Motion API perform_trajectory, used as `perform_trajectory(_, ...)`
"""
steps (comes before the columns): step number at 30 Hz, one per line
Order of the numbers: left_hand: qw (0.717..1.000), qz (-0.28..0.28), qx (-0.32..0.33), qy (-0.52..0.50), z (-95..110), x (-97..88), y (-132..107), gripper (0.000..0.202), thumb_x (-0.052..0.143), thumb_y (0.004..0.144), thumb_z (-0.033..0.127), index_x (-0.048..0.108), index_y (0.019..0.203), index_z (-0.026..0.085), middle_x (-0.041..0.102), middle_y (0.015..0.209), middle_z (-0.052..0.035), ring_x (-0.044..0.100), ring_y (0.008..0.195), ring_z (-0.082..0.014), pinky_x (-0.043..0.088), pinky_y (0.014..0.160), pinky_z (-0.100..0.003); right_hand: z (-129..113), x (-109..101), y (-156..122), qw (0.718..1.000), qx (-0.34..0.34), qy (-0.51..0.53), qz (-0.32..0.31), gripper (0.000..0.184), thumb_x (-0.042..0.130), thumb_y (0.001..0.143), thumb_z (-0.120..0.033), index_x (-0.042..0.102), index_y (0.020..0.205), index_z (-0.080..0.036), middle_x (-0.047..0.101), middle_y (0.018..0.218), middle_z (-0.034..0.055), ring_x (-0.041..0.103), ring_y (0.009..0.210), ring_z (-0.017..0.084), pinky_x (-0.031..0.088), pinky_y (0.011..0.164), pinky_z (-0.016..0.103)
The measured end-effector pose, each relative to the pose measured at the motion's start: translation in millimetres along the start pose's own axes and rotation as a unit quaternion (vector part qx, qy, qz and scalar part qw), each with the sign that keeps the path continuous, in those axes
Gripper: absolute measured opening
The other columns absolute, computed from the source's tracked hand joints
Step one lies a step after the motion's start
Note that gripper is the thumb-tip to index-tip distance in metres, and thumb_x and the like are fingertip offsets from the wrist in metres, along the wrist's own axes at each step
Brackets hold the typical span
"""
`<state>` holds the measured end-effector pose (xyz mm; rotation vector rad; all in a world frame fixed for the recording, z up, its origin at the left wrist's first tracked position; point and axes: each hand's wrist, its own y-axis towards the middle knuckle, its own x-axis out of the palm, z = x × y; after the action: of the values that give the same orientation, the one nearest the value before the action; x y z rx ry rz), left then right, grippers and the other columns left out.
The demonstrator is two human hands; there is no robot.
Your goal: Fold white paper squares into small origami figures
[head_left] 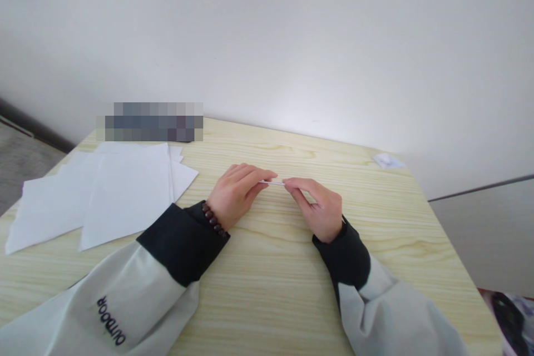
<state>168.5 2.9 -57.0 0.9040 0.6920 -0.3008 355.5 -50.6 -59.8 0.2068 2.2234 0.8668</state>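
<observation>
A small, thin piece of white paper (276,182) is stretched between my two hands over the middle of the table, seen nearly edge-on. My left hand (241,189), with a dark bead bracelet at the wrist, pinches its left end between thumb and fingers. At the right end, the thumb and fingertips of my right hand (317,204) close on it. Fingers cover both ends, so its full shape and any folds cannot be made out.
Overlapping sheets of white paper (127,189) lie on the left of the wooden table (267,289). Behind them is a blurred-out dark object (150,122). A small crumpled white piece (388,161) lies at the far right corner. A white wall (292,39) stands along the back edge.
</observation>
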Motion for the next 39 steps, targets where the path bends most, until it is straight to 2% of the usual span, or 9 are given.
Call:
perform_trajectory(4, 0.998, 0.012, -0.052, -0.027, 4, -1.7, -1, 0.022, 0.056, 0.085, 0.019, 0.058, 0.106, 0.018, 0.068, 0.089, -0.0019, 0.061, 0.078, -0.0122, 0.048, 0.072, -0.023, 1, 1, -1, 0.999, 0.032, 0.018, 0.019, 0.012, 0.059, 0.083, -0.015, 0.065, 0.091, -0.022, 0.072, 0.089, 0.0004, 0.068, 0.083, 0.013, 0.055, 0.077, 0.023)
perform_trajectory(11, 0.989, -0.038, -0.109, -0.088, 7, -4.4, -1, 0.018, 0.058, 0.082, 0.027, 0.062, 0.097, 0.018, 0.068, 0.086, -0.0003, 0.061, 0.073, -0.0117, 0.047, 0.067, -0.021, 2, 4, -3, 0.994, 0.081, 0.037, 0.064, 0.024, 0.065, 0.079, -0.021, 0.061, 0.102, -0.021, 0.072, 0.085, 0.0005, 0.069, 0.076, 0.013, 0.055, 0.076, 0.025)
perform_trajectory(15, 0.98, -0.037, -0.148, -0.128, 5, -3.1, -1, 0.018, 0.06, 0.08, 0.029, 0.063, 0.094, 0.018, 0.068, 0.083, -0.0006, 0.061, 0.072, -0.0127, 0.048, 0.067, -0.023, 4, 2, -3, 0.993, 0.103, 0.031, 0.054, 0.015, 0.065, 0.079, -0.026, 0.064, 0.093, -0.021, 0.072, 0.083, 0.001, 0.068, 0.074, 0.014, 0.055, 0.071, 0.026)
perform_trajectory(19, 0.945, -0.042, -0.194, -0.259, 6, -0.9, -2, 0.025, 0.064, 0.076, 0.029, 0.061, 0.097, 0.016, 0.067, 0.088, -0.0039, 0.062, 0.076, -0.0145, 0.05, 0.07, -0.025, 4, 2, -4, 0.995, 0.084, 0.041, 0.044, 0.009, 0.061, 0.081, -0.026, 0.065, 0.089, -0.022, 0.072, 0.086, 0.0014, 0.068, 0.076, 0.014, 0.056, 0.071, 0.026)
perform_trajectory(22, 0.897, -0.091, -0.234, -0.364, 11, -1.7, 0, 0.026, 0.065, 0.074, 0.03, 0.061, 0.094, 0.014, 0.068, 0.088, -0.0058, 0.063, 0.077, -0.0154, 0.051, 0.067, -0.024, 3, 1, -3, 0.995, 0.064, 0.063, 0.037, 0.011, 0.061, 0.081, -0.022, 0.065, 0.091, -0.022, 0.071, 0.087, 0.0019, 0.067, 0.077, 0.014, 0.056, 0.071, 0.027)
perform_trajectory(24, 0.875, -0.131, -0.263, -0.385, 15, -3.4, 2, 0.025, 0.064, 0.075, 0.032, 0.062, 0.091, 0.013, 0.068, 0.084, -0.0055, 0.063, 0.073, -0.0152, 0.051, 0.062, -0.024, 1, 1, -2, 0.996, 0.04, 0.071, 0.029, 0.011, 0.061, 0.081, -0.018, 0.065, 0.09, -0.022, 0.071, 0.085, 0.0017, 0.067, 0.076, 0.014, 0.055, 0.07, 0.027)
perform_trajectory(27, 0.871, -0.159, -0.284, -0.369, 18, -6.0, 4, 0.025, 0.061, 0.076, 0.035, 0.065, 0.087, 0.013, 0.068, 0.078, -0.0043, 0.062, 0.067, -0.0143, 0.049, 0.059, -0.023, -1, 0, 0, 0.996, -0.005, 0.082, 0.021, 0.012, 0.06, 0.081, -0.014, 0.065, 0.088, -0.022, 0.07, 0.082, 0.0015, 0.066, 0.074, 0.014, 0.055, 0.068, 0.027)
perform_trajectory(32, 0.883, -0.134, -0.281, -0.351, 17, -7.2, 6, 0.022, 0.06, 0.077, 0.034, 0.068, 0.083, 0.014, 0.07, 0.081, -0.003, 0.062, 0.073, -0.014, 0.049, 0.067, -0.022, -6, -2, 2, 0.995, -0.039, 0.093, 0.004, 0.015, 0.061, 0.079, -0.01, 0.063, 0.089, -0.021, 0.069, 0.08, 0.0029, 0.065, 0.071, 0.013, 0.054, 0.065, 0.025)
perform_trajectory(39, 0.856, -0.165, -0.344, -0.348, 17, -8.6, 7, 0.024, 0.061, 0.073, 0.037, 0.068, 0.072, 0.014, 0.064, 0.064, 0.0009, 0.053, 0.056, -0.0099, 0.04, 0.051, -0.019, -8, -3, 0, 0.992, -0.058, 0.113, -0.018, 0.016, 0.059, 0.079, -0.01, 0.063, 0.092, -0.02, 0.068, 0.079, 0.0034, 0.064, 0.069, 0.012, 0.054, 0.062, 0.024)
